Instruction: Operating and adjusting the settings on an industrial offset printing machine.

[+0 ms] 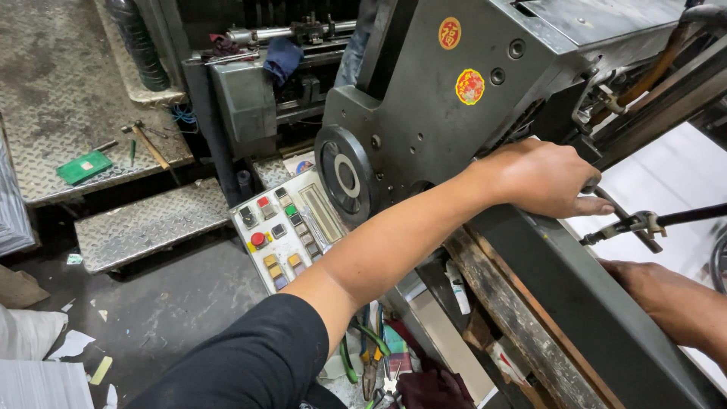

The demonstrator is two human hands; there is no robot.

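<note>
My left hand [541, 178] reaches across the side frame of a large grey printing machine [432, 98], and its fingers are closed around a thin dark metal rod [625, 220] that sticks out over a white paper stack [674, 178]. My right hand [644, 279] lies lower right, beside the machine's dark side wall [575, 303] and under a clamp fitting [644, 223] on a second rod. Its fingers are hidden behind that wall, so its grip cannot be judged.
A black handwheel [344, 176] and a slanted control panel [284, 227] with coloured buttons sit left of my arm. Pliers and other hand tools [371, 356] lie below. A hammer [148, 144] and a green card [83, 167] rest on checker-plate steps [144, 223].
</note>
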